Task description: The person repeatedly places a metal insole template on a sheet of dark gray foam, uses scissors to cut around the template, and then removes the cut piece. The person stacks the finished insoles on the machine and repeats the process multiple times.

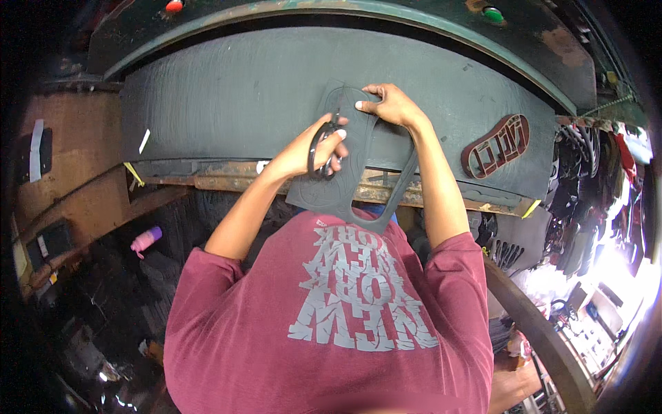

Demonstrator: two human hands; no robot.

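Spanning the desk's front edge, one dark grey sheet (357,141), apparently rubber or foam, lay with its upper part on the desk (227,103) and its lower end reaching the person's shirt (269,297). Its face was matte and smooth, with rounded, sole-like outlines marked into it, and a long gap on its right side left a narrow curved strip bending round to the lower end. The right hand (392,107) had its grip clamped on the sheet's upper right edge, thumb on top. The left hand (303,148) had its grip closed around one pair of scissors (332,127) with black looped handles, held over the sheet; whether the blades were apart or together could not be told.

To the right on the desk sat one reddish-brown, sole-shaped frame (498,145) with several bent bars inside its rim. The desktop was dark grey-green, scored with fine streaks, and near its left end lay one thin white strip (144,141). A rusty metal rail (234,181) ran below the front edge, with two yellow strips (134,174), one toward each end. Beyond the desk were two round buttons, one red (174,5), one green (493,14). Lower left was one pink-and-purple bottle (146,239). The shirt was maroon cloth with cracked-looking grey lettering.
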